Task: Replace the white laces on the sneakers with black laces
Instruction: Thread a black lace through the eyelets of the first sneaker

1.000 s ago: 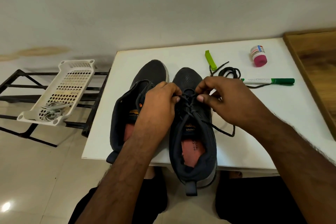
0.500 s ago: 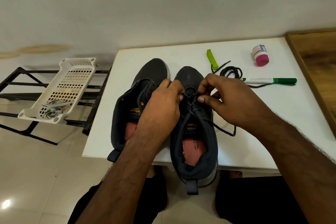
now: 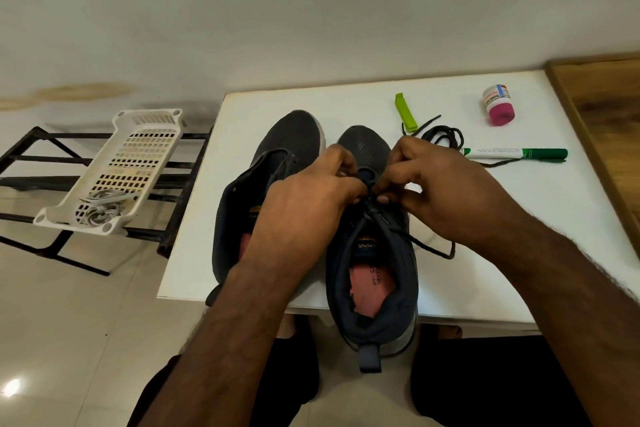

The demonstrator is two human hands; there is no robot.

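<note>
Two hands meet over the right sneaker point(image 3: 372, 253): the left hand point(image 3: 311, 204) and the right hand point(image 3: 440, 191) each pinch the black lace point(image 3: 420, 244) at the eyelets near the toe, fingers curled. One loose end of the lace trails off the shoe's right side onto the white table point(image 3: 485, 274). The left sneaker point(image 3: 263, 177) lies just beside, unlaced. Behind the right hand, a spare black lace point(image 3: 446, 133) sits coiled near a green marker point(image 3: 516, 153).

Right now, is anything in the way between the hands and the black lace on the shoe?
No. Both the left hand and the right hand already pinch the black lace over the front of the right sneaker. Nothing visible sits between them.
</note>
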